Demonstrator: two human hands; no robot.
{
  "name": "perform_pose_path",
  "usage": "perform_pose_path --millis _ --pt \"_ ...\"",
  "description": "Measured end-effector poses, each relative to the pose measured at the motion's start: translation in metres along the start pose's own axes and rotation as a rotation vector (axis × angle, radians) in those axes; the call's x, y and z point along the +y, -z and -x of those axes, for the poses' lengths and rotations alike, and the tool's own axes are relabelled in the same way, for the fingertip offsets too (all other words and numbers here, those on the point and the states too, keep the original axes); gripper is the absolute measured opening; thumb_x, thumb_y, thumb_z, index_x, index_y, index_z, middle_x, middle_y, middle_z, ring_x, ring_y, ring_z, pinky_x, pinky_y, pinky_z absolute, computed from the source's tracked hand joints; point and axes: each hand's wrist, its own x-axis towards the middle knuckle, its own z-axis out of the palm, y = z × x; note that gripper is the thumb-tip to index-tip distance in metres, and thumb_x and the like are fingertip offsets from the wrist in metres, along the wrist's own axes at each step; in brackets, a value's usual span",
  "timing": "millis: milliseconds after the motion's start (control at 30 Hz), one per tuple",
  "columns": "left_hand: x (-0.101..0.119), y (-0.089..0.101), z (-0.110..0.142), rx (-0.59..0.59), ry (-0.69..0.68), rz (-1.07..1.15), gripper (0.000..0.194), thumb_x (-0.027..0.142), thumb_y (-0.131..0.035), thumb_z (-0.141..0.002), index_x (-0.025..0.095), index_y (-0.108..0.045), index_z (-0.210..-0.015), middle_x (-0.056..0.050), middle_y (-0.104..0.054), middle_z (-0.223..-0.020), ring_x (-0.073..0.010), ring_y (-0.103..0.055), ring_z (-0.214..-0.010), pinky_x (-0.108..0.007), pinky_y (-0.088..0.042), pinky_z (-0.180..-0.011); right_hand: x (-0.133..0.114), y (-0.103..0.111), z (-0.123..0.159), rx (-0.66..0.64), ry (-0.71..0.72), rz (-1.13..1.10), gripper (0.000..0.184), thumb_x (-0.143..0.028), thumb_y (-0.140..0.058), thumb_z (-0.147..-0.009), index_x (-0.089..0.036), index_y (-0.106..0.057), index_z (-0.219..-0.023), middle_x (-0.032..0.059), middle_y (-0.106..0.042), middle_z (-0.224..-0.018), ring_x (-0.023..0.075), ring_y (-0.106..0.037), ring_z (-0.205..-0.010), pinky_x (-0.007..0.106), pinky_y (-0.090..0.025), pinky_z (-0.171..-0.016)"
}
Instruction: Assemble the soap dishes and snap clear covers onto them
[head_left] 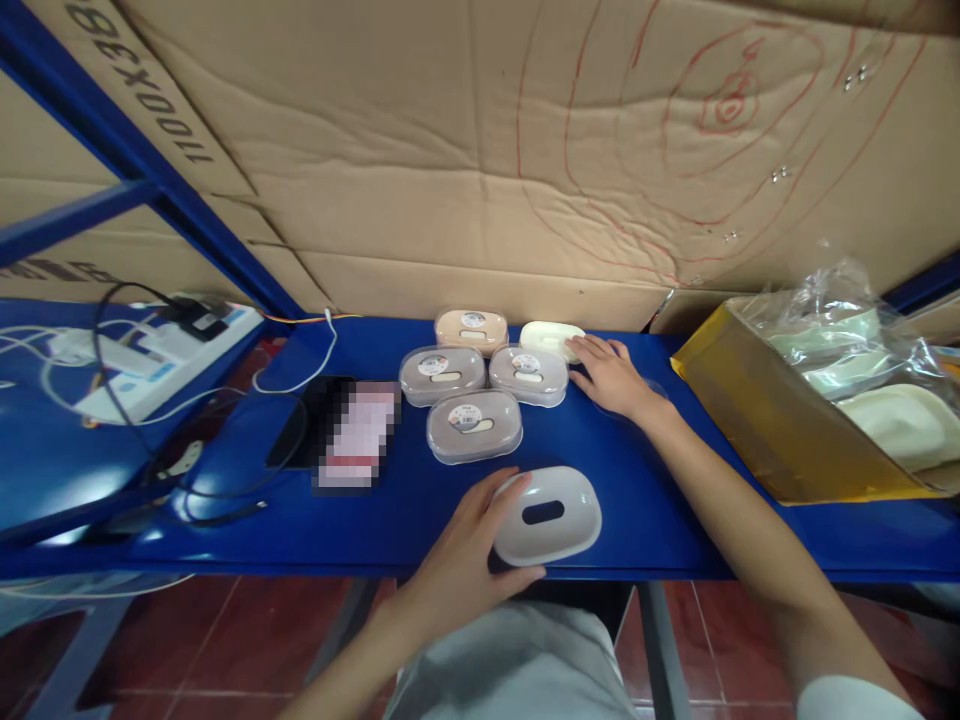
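Observation:
My left hand (pixel 480 535) grips the left end of a grey oval soap dish part (pixel 510 535) with a long slot in its middle, held near the table's front edge. At the back, the fingers of my right hand (pixel 611 375) are on the right end of a cream soap dish part (pixel 551 338). Beside it stand a peach soap box (pixel 450 335) and several grey-looking ones with clear lids and round stickers, among them a front box (pixel 495 440), a left box (pixel 420 380) and a right box (pixel 551 388). A clear, thin-edged piece lies partly hidden under my right wrist.
On the right, an open cardboard box (pixel 739 400) holds pale green and cream parts in clear plastic. To the left lie a phone (pixel 360 430) with a blurred screen, cables and a white power strip (pixel 172 365). A cardboard wall (pixel 412 150) rises behind the blue table (pixel 637 510).

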Motion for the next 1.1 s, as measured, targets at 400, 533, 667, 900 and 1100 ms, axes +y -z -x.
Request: perform_pose_path --millis 400,533,667,900,1100 --pt "-0.009 0.008 0.005 0.103 -0.002 0.259 0.099 0.023 -0.09 -0.088 0.052 -0.034 -0.165 -0.005 -0.034 -0.177 -0.0393 -0.037 -0.164 -0.069 -0.038 -0.131 -0.012 0.049 0.082 0.241 0.002 0.159 0.023 -0.032 -0.058 -0.112 -0.017 -0.076 -0.109 0.0114 -0.081 -0.108 0.0299 -0.071 -0.107 0.045 -0.041 -0.103" --pt "-0.007 0.012 0.007 0.139 -0.047 0.264 0.096 0.026 -0.091 -0.087 0.051 -0.038 -0.163 -0.006 -0.034 -0.176 -0.0403 -0.04 -0.162 -0.068 -0.043 -0.128 -0.037 0.057 0.168 0.324 -0.009 0.08 0.013 -0.026 -0.067 -0.109 -0.02 -0.073 -0.118 0.0084 -0.08 -0.112 0.0272 -0.072 -0.103 0.043 -0.046 -0.097" --pt "-0.001 0.018 0.003 0.155 -0.093 0.19 0.09 0.035 -0.089 -0.091 0.048 -0.038 -0.164 -0.008 -0.034 -0.176 -0.041 -0.04 -0.162 -0.066 -0.043 -0.129 -0.08 0.046 0.209 0.232 0.085 -0.2 0.016 -0.023 -0.066 -0.109 -0.024 -0.072 -0.124 0.0067 -0.079 -0.116 0.0264 -0.073 -0.111 0.047 -0.048 -0.104" --pt "0.005 0.019 -0.005 0.129 -0.053 0.105 0.084 0.042 -0.081 -0.099 0.045 -0.032 -0.167 -0.008 -0.032 -0.178 -0.0399 -0.036 -0.164 -0.065 -0.041 -0.131 -0.119 0.011 0.198 0.195 0.076 -0.532 0.029 -0.028 -0.067 -0.107 -0.034 -0.071 -0.135 0.0086 -0.075 -0.131 0.0325 -0.071 -0.126 0.053 -0.063 -0.102" --pt "-0.005 0.015 0.006 0.103 -0.045 0.032 0.071 0.039 -0.076 -0.103 0.04 -0.039 -0.164 -0.01 -0.034 -0.176 -0.0376 -0.043 -0.161 -0.061 -0.045 -0.13 -0.115 0.007 0.207 0.252 -0.175 -0.629 0.066 -0.037 -0.07 -0.105 -0.039 -0.045 -0.166 0.0132 -0.06 -0.159 0.0373 -0.061 -0.147 0.06 -0.063 -0.111"
